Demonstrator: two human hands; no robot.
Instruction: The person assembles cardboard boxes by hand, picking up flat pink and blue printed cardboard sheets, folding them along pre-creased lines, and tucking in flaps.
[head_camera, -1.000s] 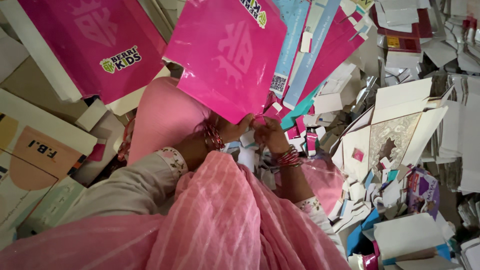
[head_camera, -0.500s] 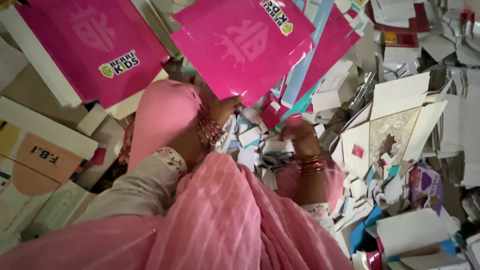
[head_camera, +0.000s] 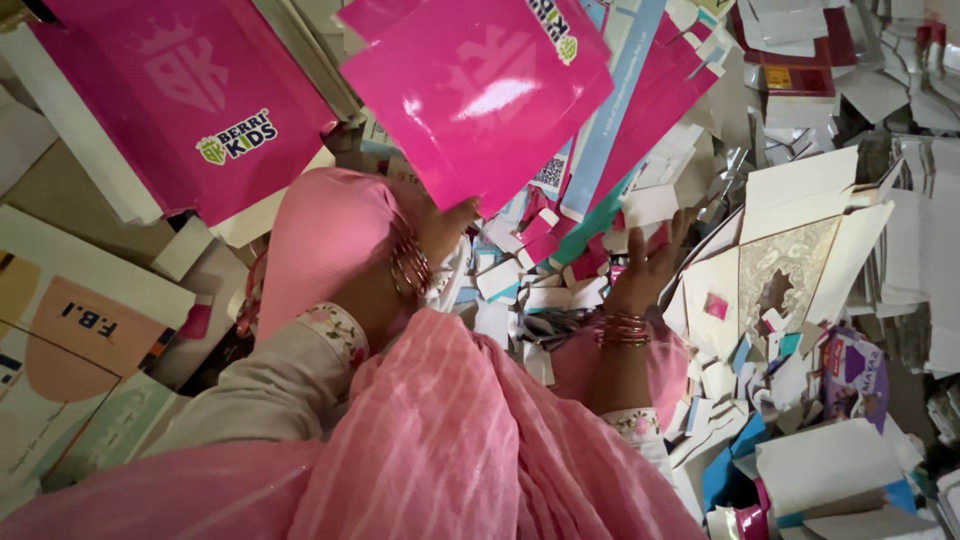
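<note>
My left hand (head_camera: 448, 226) grips the lower edge of a glossy pink cardboard sheet (head_camera: 478, 92) and holds it up, tilted, above the floor. My right hand (head_camera: 652, 262) is open with its fingers spread, apart from the sheet, over a heap of pink, white and teal paper offcuts (head_camera: 545, 270). Both wrists wear bangles. Behind the held sheet lies a fan of pink and light blue flat printed sheets (head_camera: 640, 110). A pink draped cloth (head_camera: 450, 450) covers my lap and hides my legs.
A stack of pink printed cartons (head_camera: 185, 100) lies at upper left, with beige and white flat cartons (head_camera: 70, 340) below it. White die-cut cardboard blanks (head_camera: 800, 240) and several scraps are piled at right. A purple printed box (head_camera: 853, 372) sits lower right.
My right hand let go of the pink sheet and dropped to the right over the scraps. My left hand lifted the sheet up and away, holding it alone.
</note>
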